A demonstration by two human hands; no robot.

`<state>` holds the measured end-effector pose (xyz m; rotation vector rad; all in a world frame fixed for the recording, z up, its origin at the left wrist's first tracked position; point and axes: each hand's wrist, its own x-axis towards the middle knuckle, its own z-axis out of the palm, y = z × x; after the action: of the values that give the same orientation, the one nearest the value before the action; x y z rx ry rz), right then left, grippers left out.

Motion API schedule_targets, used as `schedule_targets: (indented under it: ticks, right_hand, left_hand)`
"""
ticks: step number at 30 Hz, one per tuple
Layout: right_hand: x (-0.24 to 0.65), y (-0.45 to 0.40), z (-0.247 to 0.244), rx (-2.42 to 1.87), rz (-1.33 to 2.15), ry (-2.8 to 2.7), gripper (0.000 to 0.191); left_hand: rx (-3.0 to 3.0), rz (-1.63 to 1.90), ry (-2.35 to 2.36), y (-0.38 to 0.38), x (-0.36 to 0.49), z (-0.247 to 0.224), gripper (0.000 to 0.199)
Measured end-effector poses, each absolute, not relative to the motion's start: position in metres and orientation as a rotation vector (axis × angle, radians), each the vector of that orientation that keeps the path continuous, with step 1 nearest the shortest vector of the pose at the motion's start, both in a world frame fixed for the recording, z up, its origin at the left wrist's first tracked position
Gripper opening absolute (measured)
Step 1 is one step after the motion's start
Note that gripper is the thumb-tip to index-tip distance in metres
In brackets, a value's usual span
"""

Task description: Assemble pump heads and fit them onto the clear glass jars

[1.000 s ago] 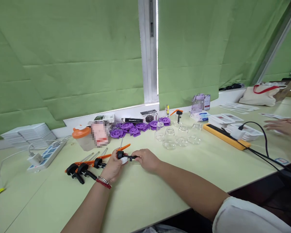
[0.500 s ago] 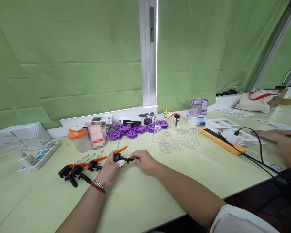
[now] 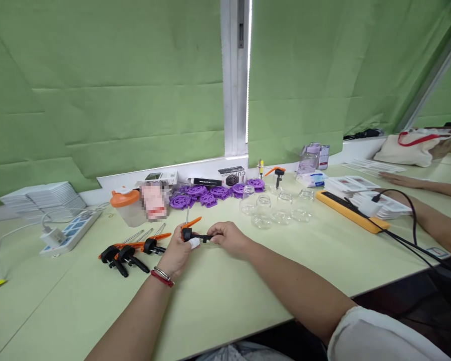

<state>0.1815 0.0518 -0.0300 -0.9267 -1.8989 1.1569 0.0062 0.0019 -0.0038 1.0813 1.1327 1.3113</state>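
Note:
My left hand (image 3: 177,254), its thumb wrapped in white, is closed round the black cap end of a black cap assembly (image 3: 201,237) with an orange lever and a thin metal rod. The assembly lies sideways just above the table. My right hand (image 3: 227,237) pinches the far end of its black stem; the fingertips hide that end. To the left, several similar cap assemblies (image 3: 128,255) lie with their orange levers and metal rods pointing away. Several clear glass jars (image 3: 263,213) stand beyond my right hand, and another such assembly (image 3: 278,176) sits upright in a jar behind them.
Purple wheel-like parts (image 3: 208,198) are heaped near the wall. An orange-lidded cup (image 3: 127,209) and a white power strip (image 3: 72,233) stand left. Right are a yellow power strip (image 3: 351,210) with cables, printed cards (image 3: 355,184) and another person's hand (image 3: 400,179).
The view has shifted slightly, moving the scene a little right and up. My hands keep the same hold on the cap assembly. The other person's hand has reached farther over the table.

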Motion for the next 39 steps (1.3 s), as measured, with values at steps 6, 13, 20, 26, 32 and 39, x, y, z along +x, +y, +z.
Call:
schedule_targets:
  ticks: [6,13,20,26,32,39]
  right_hand:
    - [0.179,0.051,-0.031,-0.951,1.277,-1.830,0.019]
    - [0.181,0.033,-0.013,-0.910,1.025,-2.026,0.027]
    - [0.179,0.019,-0.002,-0.722,0.982,-2.134,0.042]
    - [0.169,0.025,-0.010,-0.679,1.495,-1.720,0.041]
    - [0.169,0.017,0.000,-0.440,1.738,-1.505,0.045]
    - [0.168,0.017,-0.001,-0.493,1.795,-1.450,0.042]
  left_hand:
    - [1.072,1.305,1.133,0.002,0.006,-0.005,0.058]
    - [1.101,1.252,1.113,-0.002,0.005,-0.002,0.064]
    - [1.268,1.391,1.122,-0.003,0.003,-0.001,0.069]
    - [1.638,1.556,1.059,-0.003,0.005,0.004,0.060]
    - [1.980,1.639,1.197,-0.003,0.004,0.005,0.058]
    - [2.262,1.493,1.402,-0.002,0.004,0.006,0.097]
